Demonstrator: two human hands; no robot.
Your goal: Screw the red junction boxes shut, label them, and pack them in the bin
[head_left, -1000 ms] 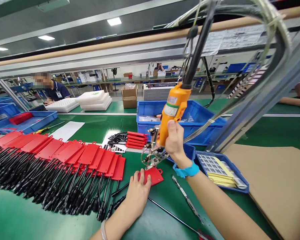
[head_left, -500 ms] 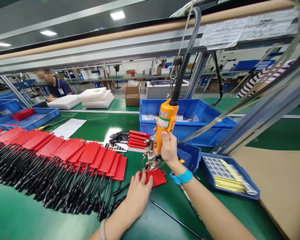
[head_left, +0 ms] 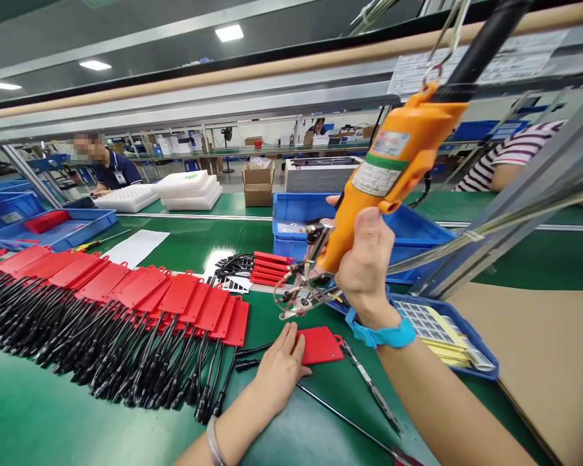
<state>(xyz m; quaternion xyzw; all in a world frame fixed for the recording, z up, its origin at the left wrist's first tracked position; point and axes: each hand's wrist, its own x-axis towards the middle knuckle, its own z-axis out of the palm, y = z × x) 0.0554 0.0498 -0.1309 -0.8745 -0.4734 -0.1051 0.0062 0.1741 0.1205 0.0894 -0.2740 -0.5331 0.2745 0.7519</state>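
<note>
My right hand [head_left: 366, 262] is wrapped round an orange electric screwdriver [head_left: 379, 181], which tilts up to the right on its black cable. The metal fixture [head_left: 301, 294] at its lower end is above the green bench. Below it, my left hand [head_left: 282, 362] lies with fingers extended on the left end of a red flat case [head_left: 322, 345]. Two black cables [head_left: 255, 351] run left from that case. Left of my hand, a long row of similar red cases [head_left: 177, 294] with black cables lies overlapping.
Blue bins stand behind [head_left: 289, 243] and at the right [head_left: 490, 369]. A tweezer-like tool [head_left: 372, 385] and a thin screwdriver [head_left: 344, 424] lie near my arms. A metal post [head_left: 505, 175] slants at the right. A person [head_left: 114, 168] sits across at the left.
The orange screwdriver and my right hand have risen and moved right, tilting away from the red case. The case and my left hand have shifted slightly right.
</note>
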